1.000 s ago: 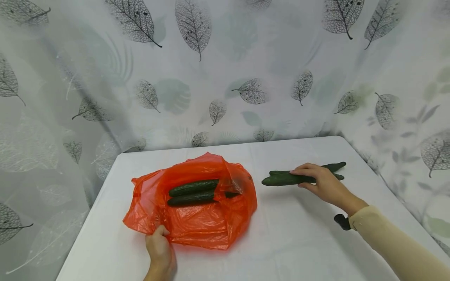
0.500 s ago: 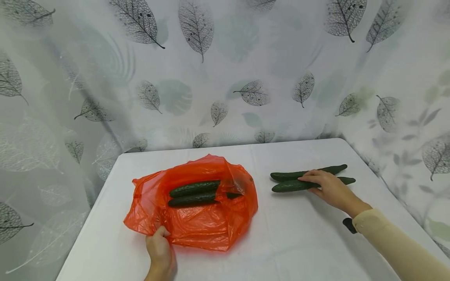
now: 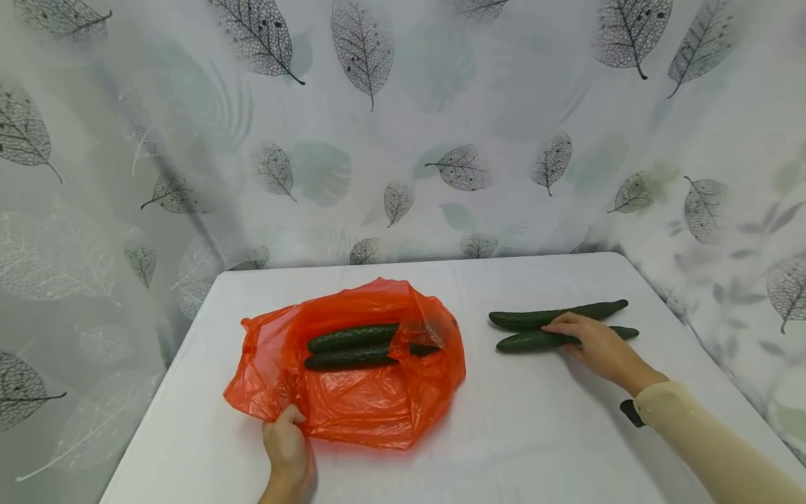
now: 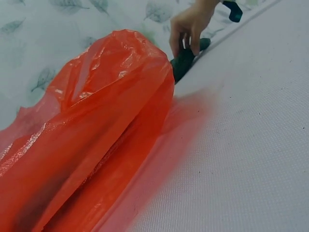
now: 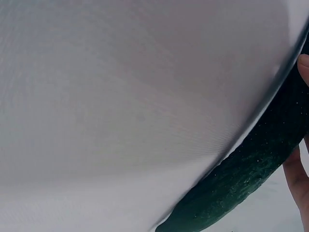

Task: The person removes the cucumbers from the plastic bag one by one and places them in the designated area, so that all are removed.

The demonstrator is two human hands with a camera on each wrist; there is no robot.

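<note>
My left hand (image 3: 287,448) pinches the near left edge of a crinkled red plastic bag (image 3: 359,402). Inside the bag's mouth lie two dark green cucumbers (image 3: 352,337), their right ends partly covered by the film. On the right side of the table, my right hand (image 3: 595,348) holds a cucumber (image 3: 532,341) around its middle, low at the tabletop. Thumb and fingers stand on opposite sides of this cucumber (image 5: 241,179) in the right wrist view. Just behind it lies another cucumber (image 3: 522,320), roughly parallel.
A white table (image 3: 491,427) carries everything. Its back edge meets a pale curtain (image 3: 403,126) printed with leaves, which also runs along the left and right sides. A dark object (image 3: 632,413) sits at my right wrist.
My right hand has moved right and toward me with its cucumber, opening a gap from the one behind. The left hand and bag stay nearly as they were; the view shifts slightly.
</note>
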